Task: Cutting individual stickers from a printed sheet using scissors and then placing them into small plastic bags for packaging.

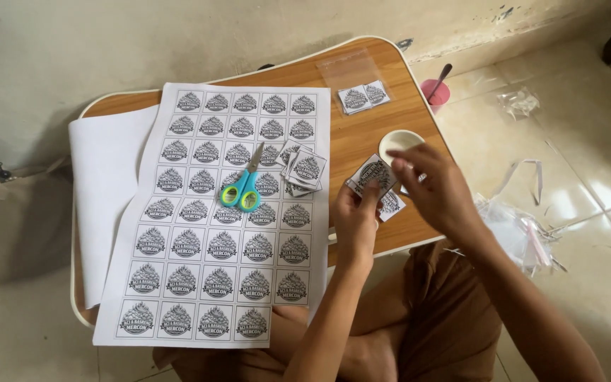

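A person sits at a small wooden table point(362, 134). The left hand point(355, 216) pinches a square cut-out label point(372, 174) upright between thumb and fingertips. The right hand point(433, 185) hovers just right of it, fingers curled toward the label's top edge; whether its grip has hold of anything I cannot tell. Directly behind sits a small white dish point(399, 142), contents unseen. A clear bag point(356, 81) holds cut labels. Blue scissors point(243, 188) lie on the printed sheet point(213, 219), left.

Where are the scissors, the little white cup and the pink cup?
scissors point(243, 189), head view, on the blue handles.
little white cup point(395, 142), head view, on its rim.
pink cup point(434, 92), head view, on its side wall.
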